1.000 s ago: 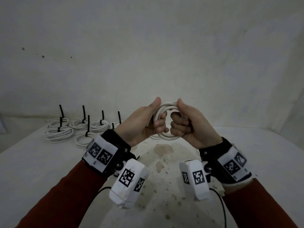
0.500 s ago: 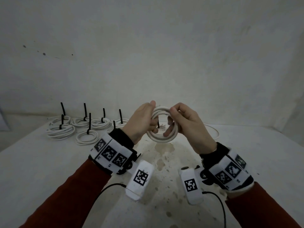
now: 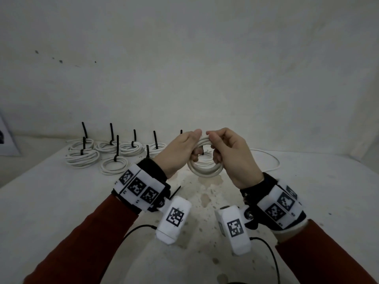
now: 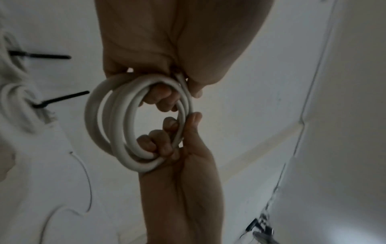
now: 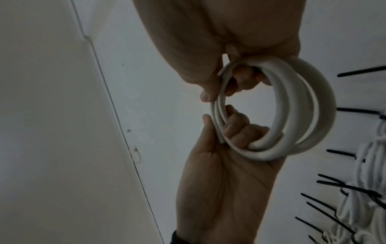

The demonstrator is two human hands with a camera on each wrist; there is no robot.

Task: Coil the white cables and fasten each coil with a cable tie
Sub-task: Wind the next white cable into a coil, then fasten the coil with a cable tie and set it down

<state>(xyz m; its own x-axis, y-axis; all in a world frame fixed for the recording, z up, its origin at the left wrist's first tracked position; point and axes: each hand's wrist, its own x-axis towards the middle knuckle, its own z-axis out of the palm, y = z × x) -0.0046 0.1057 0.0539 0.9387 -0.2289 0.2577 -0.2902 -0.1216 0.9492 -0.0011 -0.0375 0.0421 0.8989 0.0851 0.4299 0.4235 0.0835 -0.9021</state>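
White, stained table [image 3: 61, 201] against a pale wall: tied coils [image 3: 82, 155] lie at far left. Above its centre, left hand [image 3: 176, 152] and right hand [image 3: 231, 156] both grip one untied white cable coil [image 3: 205, 172], thumbs nearly meeting on top

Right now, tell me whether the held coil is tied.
Not tied: the coil shows bare white loops, no black tie, held by both hands.
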